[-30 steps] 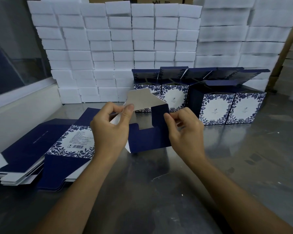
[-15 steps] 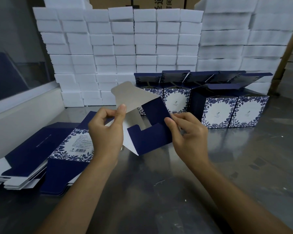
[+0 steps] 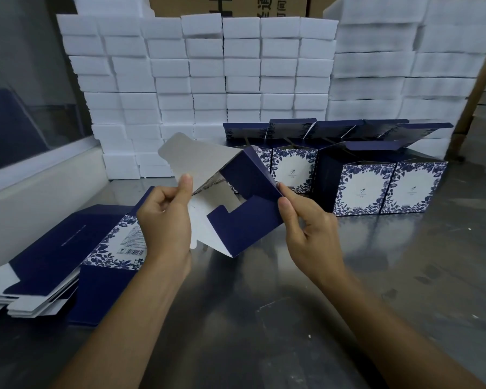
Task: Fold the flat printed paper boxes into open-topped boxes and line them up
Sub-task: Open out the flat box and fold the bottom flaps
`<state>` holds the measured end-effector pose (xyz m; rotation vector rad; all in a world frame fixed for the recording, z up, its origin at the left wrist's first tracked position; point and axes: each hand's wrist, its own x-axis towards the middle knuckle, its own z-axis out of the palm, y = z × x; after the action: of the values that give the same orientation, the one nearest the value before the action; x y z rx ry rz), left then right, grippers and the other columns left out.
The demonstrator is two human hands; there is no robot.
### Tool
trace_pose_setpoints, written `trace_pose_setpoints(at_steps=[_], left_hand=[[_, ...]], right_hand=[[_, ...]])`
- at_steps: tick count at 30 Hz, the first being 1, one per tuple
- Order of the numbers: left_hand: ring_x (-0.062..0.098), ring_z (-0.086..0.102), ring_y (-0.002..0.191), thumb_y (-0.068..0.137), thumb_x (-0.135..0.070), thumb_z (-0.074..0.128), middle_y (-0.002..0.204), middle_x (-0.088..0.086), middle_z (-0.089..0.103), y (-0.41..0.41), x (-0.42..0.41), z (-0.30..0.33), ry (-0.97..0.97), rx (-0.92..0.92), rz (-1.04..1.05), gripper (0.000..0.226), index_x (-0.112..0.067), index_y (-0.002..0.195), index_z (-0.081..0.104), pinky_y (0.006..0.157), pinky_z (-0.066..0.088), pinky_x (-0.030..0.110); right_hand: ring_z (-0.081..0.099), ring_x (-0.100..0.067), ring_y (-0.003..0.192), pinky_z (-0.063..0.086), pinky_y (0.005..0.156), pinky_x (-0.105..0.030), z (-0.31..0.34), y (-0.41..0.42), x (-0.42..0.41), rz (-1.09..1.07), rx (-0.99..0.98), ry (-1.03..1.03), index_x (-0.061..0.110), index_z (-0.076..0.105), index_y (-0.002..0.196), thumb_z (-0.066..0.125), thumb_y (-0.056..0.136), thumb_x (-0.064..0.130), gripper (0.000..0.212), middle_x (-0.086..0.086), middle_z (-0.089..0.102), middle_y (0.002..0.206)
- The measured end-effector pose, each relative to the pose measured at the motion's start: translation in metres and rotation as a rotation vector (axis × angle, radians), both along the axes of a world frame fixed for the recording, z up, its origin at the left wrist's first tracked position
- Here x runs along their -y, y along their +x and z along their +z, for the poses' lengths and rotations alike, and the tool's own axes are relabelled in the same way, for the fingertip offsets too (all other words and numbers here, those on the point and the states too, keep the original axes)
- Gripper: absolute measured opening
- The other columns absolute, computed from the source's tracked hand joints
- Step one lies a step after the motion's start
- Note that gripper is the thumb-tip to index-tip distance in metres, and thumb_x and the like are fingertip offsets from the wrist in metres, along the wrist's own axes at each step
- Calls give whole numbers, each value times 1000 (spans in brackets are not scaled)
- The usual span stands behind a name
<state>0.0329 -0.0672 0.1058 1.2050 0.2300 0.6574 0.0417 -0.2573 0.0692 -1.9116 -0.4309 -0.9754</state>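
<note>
Both hands' grips pinch the half-opened navy box (image 3: 244, 217), left hand (image 3: 166, 220) and right hand (image 3: 309, 223), grey-white inside showing.

Both hands (image 3: 166, 217) (image 3: 309, 220) pinch half-folded box (image 3: 244, 220) above table (image 3: 264, 318)

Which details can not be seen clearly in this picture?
Head view only:
- Small print on the flat boxes: too small to read.
- Cardboard carton lettering: cut off by the top edge.
- Folded boxes, back row: hidden by the front ones.
- Half-folded box: left hand covers one edge.
</note>
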Motion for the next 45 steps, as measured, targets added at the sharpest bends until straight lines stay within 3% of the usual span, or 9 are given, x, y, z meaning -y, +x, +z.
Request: trace_pose_setpoints(at_steps=[5,8,12,16,19,23,29,34,45], left_hand=[[5,59,80,88,-38,73,75,-12,65,-1,2,-3,247,98,78,26,-18,74,64,83,52,28],[-6,63,83,87,-37,73,77,-21,69,-6,6,-4,476,187,82,21,-21,76,66,75,45,7],[-2,67,81,86,-29,75,77,-18,71,-8,13,-7,638,278,34,13,-20,78,70,72,48,8],[0,67,82,84,-36,73,83,-15,71,-12,21,-9,699,314,21,23,-13,84,72,71,50,11],[2,66,79,88,-41,71,78,-15,71,-12,21,-9,618,290,-52,24,-17,85,72,71,49,13],[11,70,89,95,-51,50,95,1,75,-12,19,-6,255,222,-295,39,-16,97,69,71,54,22],[17,65,91,86,-52,49,90,0,65,-7,20,-17,692,190,-205,30,-23,91,54,82,54,36],[11,46,63,96,-44,42,70,0,50,-1,13,-24,953,238,-47,41,-7,80,48,58,36,12],[9,26,45,103,-29,35,54,-14,26,-4,10,-17,1167,319,144,34,-15,72,33,46,19,22]], right_hand=[[60,-12,121,51,101,-38,-2,4,2,10,-14,-74,10,56,140,52,99,17,42,2,64,132],[52,-3,126,50,103,-38,-6,5,2,119,-78,-94,30,35,153,56,99,14,59,18,52,138],[42,4,134,43,108,-31,3,3,-2,236,-142,66,61,29,141,54,99,37,54,27,43,142],[48,3,124,39,97,-8,13,2,-3,199,-165,181,47,59,114,54,96,44,19,5,53,135],[55,-8,121,49,98,-26,15,0,-3,224,-226,269,22,68,117,54,90,47,39,1,58,132],[60,-21,116,48,101,-50,20,-1,0,207,-244,365,20,69,112,55,89,49,39,-4,64,124],[63,-29,105,51,93,-56,22,0,6,204,-242,380,16,70,104,57,97,38,27,-10,66,111],[63,-28,104,50,93,-55,24,-2,3,247,-226,354,20,70,95,57,97,35,20,-4,67,103],[63,-29,100,51,92,-53,26,-6,-2,307,-238,336,12,70,98,55,93,42,34,-9,68,101]])
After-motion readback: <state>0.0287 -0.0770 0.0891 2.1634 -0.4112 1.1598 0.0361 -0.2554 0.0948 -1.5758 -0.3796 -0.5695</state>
